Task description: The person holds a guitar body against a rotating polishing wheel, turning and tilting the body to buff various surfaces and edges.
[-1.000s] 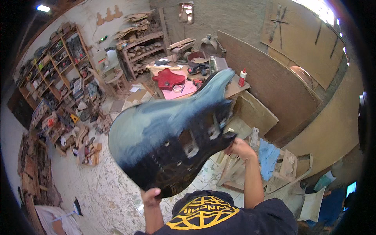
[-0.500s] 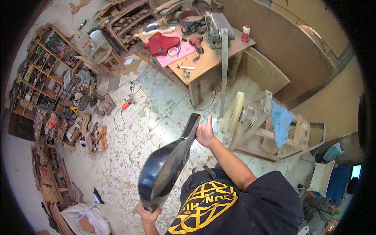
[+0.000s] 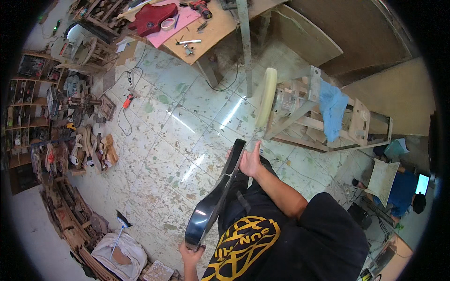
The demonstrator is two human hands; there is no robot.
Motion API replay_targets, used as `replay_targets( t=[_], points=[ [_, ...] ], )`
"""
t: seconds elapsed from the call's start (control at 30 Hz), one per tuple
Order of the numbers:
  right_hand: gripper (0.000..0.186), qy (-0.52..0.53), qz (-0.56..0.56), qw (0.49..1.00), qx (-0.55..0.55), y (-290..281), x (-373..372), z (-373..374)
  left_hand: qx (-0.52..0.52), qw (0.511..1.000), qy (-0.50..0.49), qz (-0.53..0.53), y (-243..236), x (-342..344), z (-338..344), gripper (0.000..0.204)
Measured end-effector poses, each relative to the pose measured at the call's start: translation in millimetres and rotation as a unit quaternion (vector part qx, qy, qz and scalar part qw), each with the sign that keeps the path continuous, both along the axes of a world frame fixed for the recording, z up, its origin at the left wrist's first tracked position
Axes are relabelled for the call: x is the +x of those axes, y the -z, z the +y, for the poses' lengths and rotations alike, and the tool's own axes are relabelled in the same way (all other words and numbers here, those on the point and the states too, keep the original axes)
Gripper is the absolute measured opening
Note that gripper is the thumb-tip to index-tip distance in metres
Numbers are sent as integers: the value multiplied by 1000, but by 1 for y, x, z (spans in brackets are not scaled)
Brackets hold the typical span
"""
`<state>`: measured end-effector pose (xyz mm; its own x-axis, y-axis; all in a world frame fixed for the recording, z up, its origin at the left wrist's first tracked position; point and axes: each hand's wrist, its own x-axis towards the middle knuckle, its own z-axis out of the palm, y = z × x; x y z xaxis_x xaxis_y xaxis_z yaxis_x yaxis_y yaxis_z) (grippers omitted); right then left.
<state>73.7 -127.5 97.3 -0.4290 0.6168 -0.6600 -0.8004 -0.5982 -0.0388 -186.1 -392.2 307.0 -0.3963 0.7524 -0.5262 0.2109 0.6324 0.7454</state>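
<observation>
A glossy black guitar body (image 3: 202, 216) without a neck is held tilted in front of my torso, its shiny curved side turned up and its dull face almost edge-on. Its wide rounded end rests in my left hand (image 3: 190, 255), the thumb along the near edge. At the narrow end, my right hand (image 3: 251, 161) supports it with the thumb pointing up and the other fingers partly hidden behind the body.
Ahead stands a wooden workbench (image 3: 213, 35) with a red guitar body (image 3: 151, 19) on it. A buffing wheel (image 3: 266, 96) on a wooden frame stands ahead right. An orange-handled corded tool (image 3: 128, 100) lies on the tiled floor. Wood pieces (image 3: 70, 220) are stacked at left; another person (image 3: 405, 187) sits at far right.
The guitar body has turned from showing its broad dull face to nearly edge-on, and its wide end moved right. My view has tipped down, so the bench sits higher.
</observation>
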Motion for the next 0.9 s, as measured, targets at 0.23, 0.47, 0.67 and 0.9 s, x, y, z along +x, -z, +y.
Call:
replay_targets(
  t=[0.23, 0.47, 0.67, 0.9],
  points=[
    [121, -23, -43, 998, -27, 38, 55, -11, -19, 990, -107, -91, 23, 43, 4, 49],
    [95, -124, 113, 986, 8, 20, 86, 6, 39, 968, -195, -152, -1, 28, 19, 69],
    [103, -94, 69, 982, 149, -42, 62, 39, 152, 889, -281, -329, -37, 20, 38, 83],
    [99, 141, 23, 950, 278, -130, 39, 37, 84, 827, -364, -421, -34, 21, 22, 69]
  ],
)
